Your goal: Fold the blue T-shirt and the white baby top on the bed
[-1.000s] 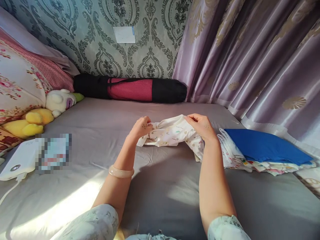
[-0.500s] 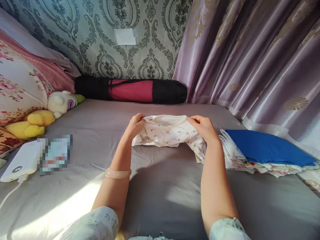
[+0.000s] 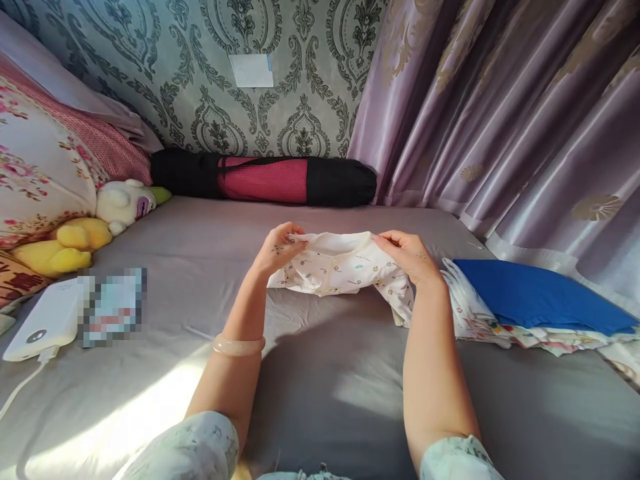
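Your left hand (image 3: pixel 278 249) has moved slightly inward since the earlier frame; it and your right hand (image 3: pixel 409 255) pinch the printed white top (image 3: pixel 345 272), held between them, with blue folded cloth (image 3: pixel 540 297) right of your right-hand grip.

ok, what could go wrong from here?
1. The printed white garment is only pinched near its neckline by the left hand and right hand, so an edge might slip.
2. The sleeve droops near the right wrist and could bunch up.
3. The folded stack sits just beside the right forearm; a sideways swing might topple it.
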### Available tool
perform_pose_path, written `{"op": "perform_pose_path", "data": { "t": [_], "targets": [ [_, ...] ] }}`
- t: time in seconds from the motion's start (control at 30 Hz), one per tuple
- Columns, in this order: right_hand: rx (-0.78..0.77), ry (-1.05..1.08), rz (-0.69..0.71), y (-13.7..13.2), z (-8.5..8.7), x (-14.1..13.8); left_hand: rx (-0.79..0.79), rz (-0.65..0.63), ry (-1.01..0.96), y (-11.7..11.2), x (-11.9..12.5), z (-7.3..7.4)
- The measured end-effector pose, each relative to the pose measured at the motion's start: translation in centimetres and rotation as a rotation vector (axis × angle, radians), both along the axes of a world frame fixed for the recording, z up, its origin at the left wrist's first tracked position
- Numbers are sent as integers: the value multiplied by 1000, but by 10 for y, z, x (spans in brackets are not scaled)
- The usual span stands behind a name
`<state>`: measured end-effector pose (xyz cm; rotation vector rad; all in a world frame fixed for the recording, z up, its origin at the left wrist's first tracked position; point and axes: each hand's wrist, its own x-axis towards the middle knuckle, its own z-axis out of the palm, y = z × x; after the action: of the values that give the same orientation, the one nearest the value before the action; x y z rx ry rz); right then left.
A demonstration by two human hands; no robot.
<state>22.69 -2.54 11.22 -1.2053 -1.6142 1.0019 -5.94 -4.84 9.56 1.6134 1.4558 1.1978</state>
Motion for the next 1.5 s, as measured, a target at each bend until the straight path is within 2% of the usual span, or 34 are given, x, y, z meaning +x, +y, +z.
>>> {"op": "perform_pose_path", "data": {
  "t": [0.3,0.5,0.57,0.77,0.9,1.03,1.13,1.27,1.5],
  "targets": [
    [-1,1,-15,2,-2,3,35,20,-71,-3,5,5],
    [10,-21,-19,3,-3,6,82,162,-35,-6,8,10],
    [9,-24,-24,3,-3,6,57,143,-41,-8,6,12],
    [-10,-25,-32,3,-5,3,13,-82,-136,-14,0,16],
    [-3,-18,6,-1,-3,3,48,-20,-150,-11,-1,21],
    [-22,-12,143,-4,6,5,104,50,-207,-11,-7,36],
    [-7,-48,218,-5,18,4,128,18,-222,-19,-18,51],
    [82,-147,198,-9,39,2,153,-100,-102,-31,-35,70],
    [195,-280,164,-17,73,0,241,-161,130,-43,-58,106]
  ]
}}
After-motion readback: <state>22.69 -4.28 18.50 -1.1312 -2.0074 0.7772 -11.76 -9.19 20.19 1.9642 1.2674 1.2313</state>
